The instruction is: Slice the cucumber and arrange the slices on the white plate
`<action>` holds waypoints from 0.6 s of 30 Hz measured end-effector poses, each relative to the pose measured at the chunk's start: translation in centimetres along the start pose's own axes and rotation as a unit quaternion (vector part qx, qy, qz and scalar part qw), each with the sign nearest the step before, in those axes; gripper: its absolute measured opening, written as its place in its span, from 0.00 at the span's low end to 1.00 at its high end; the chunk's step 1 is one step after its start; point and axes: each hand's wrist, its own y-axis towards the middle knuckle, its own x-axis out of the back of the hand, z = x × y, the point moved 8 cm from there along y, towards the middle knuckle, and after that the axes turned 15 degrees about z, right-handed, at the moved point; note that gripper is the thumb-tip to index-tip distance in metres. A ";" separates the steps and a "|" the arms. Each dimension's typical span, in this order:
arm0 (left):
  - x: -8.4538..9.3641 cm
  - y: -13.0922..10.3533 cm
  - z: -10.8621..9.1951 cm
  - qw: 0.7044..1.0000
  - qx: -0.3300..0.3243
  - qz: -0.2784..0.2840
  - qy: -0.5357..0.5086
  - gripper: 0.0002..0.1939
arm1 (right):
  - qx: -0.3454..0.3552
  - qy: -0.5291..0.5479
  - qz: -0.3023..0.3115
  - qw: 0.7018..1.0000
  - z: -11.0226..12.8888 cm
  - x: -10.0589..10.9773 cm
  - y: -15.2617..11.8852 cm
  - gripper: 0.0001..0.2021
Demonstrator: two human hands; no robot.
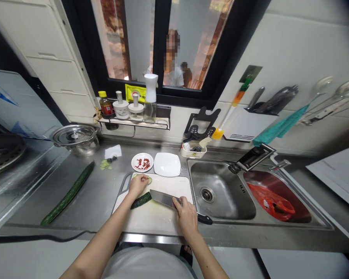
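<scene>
On the white cutting board (168, 223), a cut piece of dark green cucumber (141, 200) lies below my left hand. My left hand (138, 184) is over the board's upper left part, fingers drawn together on thin cucumber slices (149, 180) near the far edge. In my right hand (187, 217) is a kitchen knife (163, 198), its broad blade pointing left with the tip close to the cucumber piece's cut end. A black handle (205, 219) shows past my right hand; whether it belongs to this knife I cannot tell.
Behind the board stand a plate with chopped red bits (142, 162) and a white square plate (167, 164). A whole cucumber (68, 193), cucumber scraps (106, 164) and a lidded pot (75, 139) are leftward. Right is the sink (221, 193), with a red bag (272, 201).
</scene>
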 end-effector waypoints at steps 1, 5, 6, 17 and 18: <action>-0.1 0.4 0.1 1.000 0.007 0.002 0.013 0.06 | -0.003 0.000 0.005 1.000 -0.1 -0.2 -0.1 0.20; -0.5 1.4 -0.2 0.999 0.016 0.000 0.049 0.06 | -0.015 0.011 0.027 0.999 -0.4 -0.5 -0.2 0.22; -0.5 1.5 -0.3 0.998 0.018 -0.004 0.057 0.07 | -0.018 0.015 0.030 0.999 -0.5 -0.5 -0.2 0.22; -0.1 1.3 -1.8 0.973 0.008 -0.013 0.231 0.07 | -0.032 0.042 0.056 0.997 -0.7 -0.2 -0.1 0.22; -0.1 1.3 -1.8 0.972 0.011 -0.015 0.235 0.07 | -0.034 0.043 0.060 0.997 -0.6 -0.2 0.0 0.22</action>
